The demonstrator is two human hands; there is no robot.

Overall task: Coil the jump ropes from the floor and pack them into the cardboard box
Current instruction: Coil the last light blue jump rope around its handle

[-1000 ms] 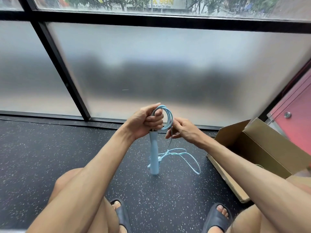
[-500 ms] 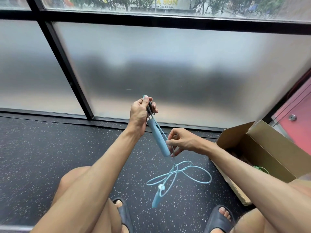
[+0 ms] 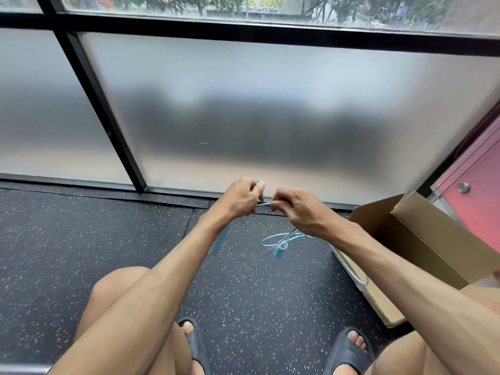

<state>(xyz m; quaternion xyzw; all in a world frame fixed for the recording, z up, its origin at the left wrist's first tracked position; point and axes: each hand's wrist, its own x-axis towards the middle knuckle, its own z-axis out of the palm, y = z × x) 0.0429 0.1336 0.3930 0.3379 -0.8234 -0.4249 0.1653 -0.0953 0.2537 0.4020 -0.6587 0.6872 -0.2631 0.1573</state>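
Rope: I am seeing a light blue jump rope (image 3: 263, 204) being held up above the floor (image 3: 81, 253), with a short stretch running straight between the two hands.
Left hand: the left hand (image 3: 239, 203) is gripping the rope, fingers curled round it. A blue bit is poking out above the knuckles. One blue handle (image 3: 217, 242) is hanging below the wrist, blurred.
Right hand: the right hand (image 3: 301, 212) is pinching the rope in curled fingers. It is sitting just beside the left one, a small gap showing between them.
Slack: loops (image 3: 289, 236) are dangling under the right hand, and the second handle (image 3: 278, 250) is hanging among them. I cannot tell whether it is touching the floor.
Box: the cardboard box (image 3: 422, 239) is standing open on the floor at my right, flaps up. A thin pale blue cord (image 3: 354, 273) is lying along its near flap; I cannot tell which rope it belongs to.
Around: a frosted window (image 3: 243, 104) is filling the view ahead, and dark sandals (image 3: 346, 353) are showing at the bottom.
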